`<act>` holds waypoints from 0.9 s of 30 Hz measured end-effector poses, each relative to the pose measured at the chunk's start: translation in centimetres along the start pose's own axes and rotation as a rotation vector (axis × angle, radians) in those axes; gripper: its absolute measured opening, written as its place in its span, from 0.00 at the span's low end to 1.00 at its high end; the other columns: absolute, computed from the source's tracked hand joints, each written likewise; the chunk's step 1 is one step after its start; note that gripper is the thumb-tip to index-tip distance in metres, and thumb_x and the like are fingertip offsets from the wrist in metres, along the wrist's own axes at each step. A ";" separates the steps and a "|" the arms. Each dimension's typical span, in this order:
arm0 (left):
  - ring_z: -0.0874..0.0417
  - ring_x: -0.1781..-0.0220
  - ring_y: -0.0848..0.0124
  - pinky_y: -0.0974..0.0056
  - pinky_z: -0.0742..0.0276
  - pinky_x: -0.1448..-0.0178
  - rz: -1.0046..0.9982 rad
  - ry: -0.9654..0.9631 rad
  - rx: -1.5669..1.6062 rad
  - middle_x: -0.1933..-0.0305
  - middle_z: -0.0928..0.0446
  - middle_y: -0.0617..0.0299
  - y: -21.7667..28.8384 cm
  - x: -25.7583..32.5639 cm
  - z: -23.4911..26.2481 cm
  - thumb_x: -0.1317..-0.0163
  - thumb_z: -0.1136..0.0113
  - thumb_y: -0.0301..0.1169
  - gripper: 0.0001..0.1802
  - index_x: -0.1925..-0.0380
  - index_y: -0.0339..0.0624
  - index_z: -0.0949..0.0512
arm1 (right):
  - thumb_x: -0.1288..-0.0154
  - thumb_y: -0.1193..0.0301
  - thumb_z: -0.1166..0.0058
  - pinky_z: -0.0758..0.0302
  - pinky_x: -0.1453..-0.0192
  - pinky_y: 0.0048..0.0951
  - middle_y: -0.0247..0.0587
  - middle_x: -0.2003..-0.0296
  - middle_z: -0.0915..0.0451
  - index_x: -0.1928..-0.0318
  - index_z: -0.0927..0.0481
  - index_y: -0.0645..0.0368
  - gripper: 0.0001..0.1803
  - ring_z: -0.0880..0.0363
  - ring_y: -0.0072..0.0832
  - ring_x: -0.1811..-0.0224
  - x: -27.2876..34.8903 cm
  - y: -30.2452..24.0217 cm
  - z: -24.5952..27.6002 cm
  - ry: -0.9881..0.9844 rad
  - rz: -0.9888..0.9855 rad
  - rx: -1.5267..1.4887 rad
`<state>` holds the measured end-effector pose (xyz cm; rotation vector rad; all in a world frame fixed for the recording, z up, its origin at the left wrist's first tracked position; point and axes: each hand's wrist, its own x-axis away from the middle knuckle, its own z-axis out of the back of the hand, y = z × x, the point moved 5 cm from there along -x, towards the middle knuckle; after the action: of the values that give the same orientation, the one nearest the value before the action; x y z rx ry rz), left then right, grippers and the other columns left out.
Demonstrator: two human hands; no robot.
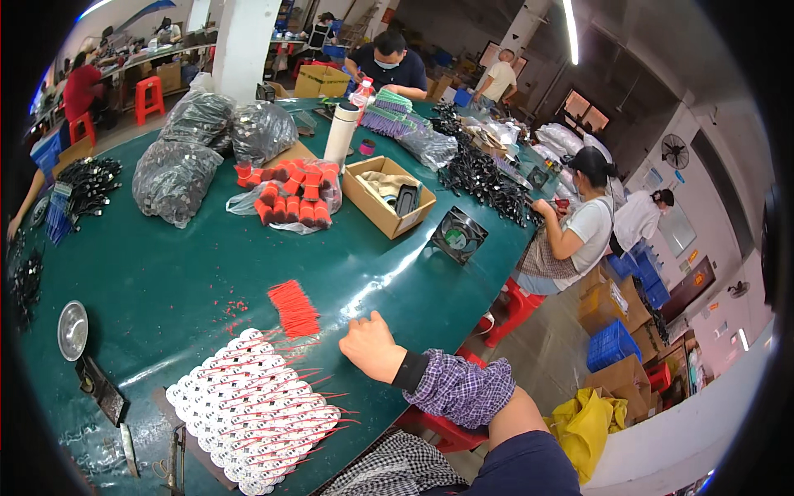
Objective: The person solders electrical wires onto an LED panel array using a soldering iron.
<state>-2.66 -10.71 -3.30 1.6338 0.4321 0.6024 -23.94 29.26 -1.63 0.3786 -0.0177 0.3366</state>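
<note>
My right hand (371, 346) is curled closed over the green table, with a purple checked sleeve cover behind the wrist. Whatever its fingers may hold is hidden from view. Just left of it lies a flat bundle of short red wires (293, 309). Nearer to me, many round white discs (248, 413) are packed in rows on a board, with thin red wires lying across them and sticking out past the right side. Small red scraps (235, 307) are scattered beyond the discs. My left hand is out of the picture.
Further back on the green table (190, 273) are a cardboard box (382, 217), a small black fan (457, 237), bundled red wires (294, 194), a white flask (340, 135) and plastic bags (175, 180). A metal dish (73, 331) stands left. Co-workers (583, 211) sit around the table.
</note>
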 end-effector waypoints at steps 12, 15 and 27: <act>0.30 0.78 0.75 0.70 0.33 0.72 0.016 0.035 0.048 0.70 0.25 0.60 0.4 -0.3 1.1 0.37 0.37 0.15 0.18 0.47 0.27 0.23 | 0.41 0.70 0.40 0.29 0.45 0.47 0.36 0.66 0.18 0.66 0.12 0.55 0.06 0.20 0.34 0.55 0.1 0.9 0.2 0.081 -0.043 0.089; 0.30 0.78 0.74 0.70 0.32 0.72 0.005 0.029 0.065 0.70 0.25 0.60 1.0 -0.3 1.1 0.37 0.37 0.15 0.18 0.47 0.27 0.24 | 0.41 0.69 0.40 0.31 0.44 0.48 0.35 0.67 0.18 0.67 0.12 0.52 0.05 0.22 0.35 0.54 0.0 0.7 0.6 0.054 -0.015 0.119; 0.30 0.78 0.74 0.69 0.34 0.72 -0.002 0.023 0.113 0.70 0.24 0.59 0.6 -0.1 2.4 0.36 0.36 0.18 0.16 0.48 0.29 0.23 | 0.45 0.70 0.36 0.25 0.51 0.43 0.38 0.68 0.14 0.70 0.12 0.48 0.02 0.15 0.35 0.61 -1.3 -0.9 0.3 -0.115 0.049 0.123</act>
<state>-1.28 -12.74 -2.92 1.7346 0.4918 0.6051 -24.85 28.00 -1.78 0.5195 -0.1198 0.3645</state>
